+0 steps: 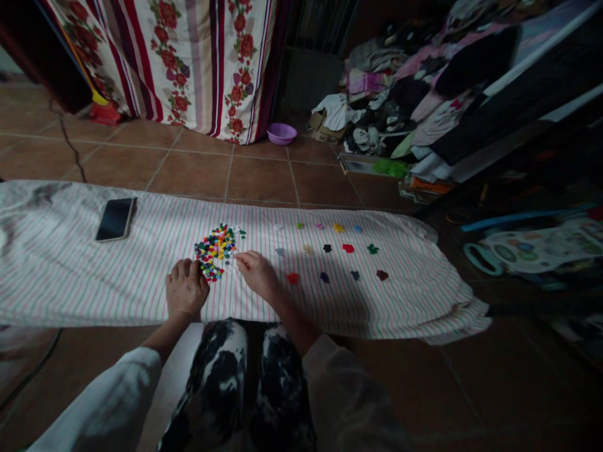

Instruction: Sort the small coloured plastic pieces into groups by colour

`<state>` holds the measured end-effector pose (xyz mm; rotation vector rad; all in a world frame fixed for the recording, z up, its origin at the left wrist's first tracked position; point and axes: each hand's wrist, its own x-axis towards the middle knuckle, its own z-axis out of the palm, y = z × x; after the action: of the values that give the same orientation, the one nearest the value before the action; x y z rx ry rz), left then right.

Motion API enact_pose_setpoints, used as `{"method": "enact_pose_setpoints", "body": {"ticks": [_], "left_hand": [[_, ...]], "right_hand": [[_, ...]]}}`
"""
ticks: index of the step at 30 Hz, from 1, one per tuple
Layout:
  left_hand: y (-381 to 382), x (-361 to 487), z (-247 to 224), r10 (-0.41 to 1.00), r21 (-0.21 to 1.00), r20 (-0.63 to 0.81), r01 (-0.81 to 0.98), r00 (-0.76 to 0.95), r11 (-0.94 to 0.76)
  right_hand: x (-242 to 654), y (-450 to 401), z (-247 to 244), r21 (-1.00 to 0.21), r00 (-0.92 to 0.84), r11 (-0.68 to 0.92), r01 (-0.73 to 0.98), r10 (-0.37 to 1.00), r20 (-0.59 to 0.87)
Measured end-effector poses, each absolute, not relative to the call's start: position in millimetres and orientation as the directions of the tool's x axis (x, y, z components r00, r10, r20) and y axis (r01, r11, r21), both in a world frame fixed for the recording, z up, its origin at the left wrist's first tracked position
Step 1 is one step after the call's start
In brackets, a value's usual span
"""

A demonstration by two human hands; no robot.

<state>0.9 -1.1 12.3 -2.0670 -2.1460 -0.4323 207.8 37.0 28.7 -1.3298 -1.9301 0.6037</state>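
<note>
A pile of small mixed-colour pieces (217, 243), like beads or tiny bricks, is spread on a striped cloth (141, 282). My left hand (186, 287) lies palm down at its lower left edge, fingers stretched out and touching the pile. Just right of the pile is my right hand (257, 271), thumb and fingertips pinched together; anything between them is too small to make out. Farther right, little single-colour heaps sit in three rows, among them a yellow heap (338, 228), a red heap (347, 248), an orange-red heap (293, 277) and a brown heap (382, 275).
A phone (115, 219) rests on the cloth at the left. Beyond the cloth are a tiled floor, a purple basin (281, 134), a red broom (104, 112) and a flowered curtain (202, 63). Clothes (414, 94) are heaped at the back right.
</note>
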Motion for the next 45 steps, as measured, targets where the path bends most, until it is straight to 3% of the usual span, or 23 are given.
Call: {"method": "enact_pose_setpoints", "body": {"ticks": [11, 19, 34, 41, 45], "left_hand": [[-1, 0, 10, 0.945, 0.104, 0.325, 0.995, -0.036, 0.002], [-1, 0, 9, 0.938, 0.093, 0.345, 0.996, -0.031, -0.001], [-1, -1, 10, 0.948, 0.089, 0.317, 0.996, -0.040, 0.012], [-3, -1, 11, 0.944, 0.097, 0.329, 0.995, -0.042, 0.011], [-4, 0, 13, 0.949, 0.110, 0.311, 0.994, -0.049, 0.016]], "right_hand": [[163, 33, 9, -0.512, -0.209, 0.238, 0.825, 0.971, 0.115], [158, 33, 11, -0.482, -0.156, 0.172, 0.859, 0.985, 0.073], [181, 19, 16, -0.770, -0.140, 0.193, 0.608, 0.981, 0.136], [217, -12, 40, -0.872, 0.025, 0.146, 0.468, 0.984, 0.179], [275, -27, 35, -0.907, 0.272, 0.103, 0.407, 0.935, 0.228]]}}
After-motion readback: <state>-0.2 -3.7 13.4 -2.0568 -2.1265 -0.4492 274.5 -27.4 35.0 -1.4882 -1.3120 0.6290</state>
